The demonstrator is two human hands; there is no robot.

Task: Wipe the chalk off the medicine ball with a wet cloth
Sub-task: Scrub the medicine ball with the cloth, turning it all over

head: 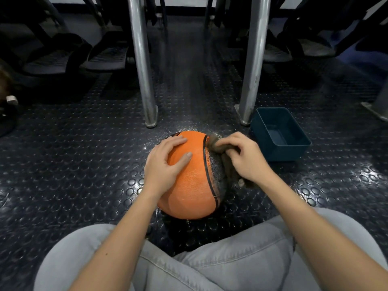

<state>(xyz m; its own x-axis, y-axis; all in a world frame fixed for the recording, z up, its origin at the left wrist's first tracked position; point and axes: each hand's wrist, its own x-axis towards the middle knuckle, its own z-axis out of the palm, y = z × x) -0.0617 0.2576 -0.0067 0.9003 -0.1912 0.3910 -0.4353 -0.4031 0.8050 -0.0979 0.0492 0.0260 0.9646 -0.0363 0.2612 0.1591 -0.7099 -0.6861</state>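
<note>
An orange medicine ball (192,185) with black seams and a dark textured panel on its right side sits on the studded floor in front of my knees. My left hand (165,163) lies spread on the ball's upper left, fingers straight, steadying it. My right hand (245,157) grips a bunched brown cloth (222,152) and holds it against the ball's upper right side, over the dark panel. Part of the cloth hangs down under my wrist.
A dark teal rectangular tub (280,135) stands on the floor just right of the ball. Two metal posts (144,80) (252,76) rise behind the ball. Machine pedals (105,57) and frames fill the back. The black floor mat (73,164) looks wet and shiny.
</note>
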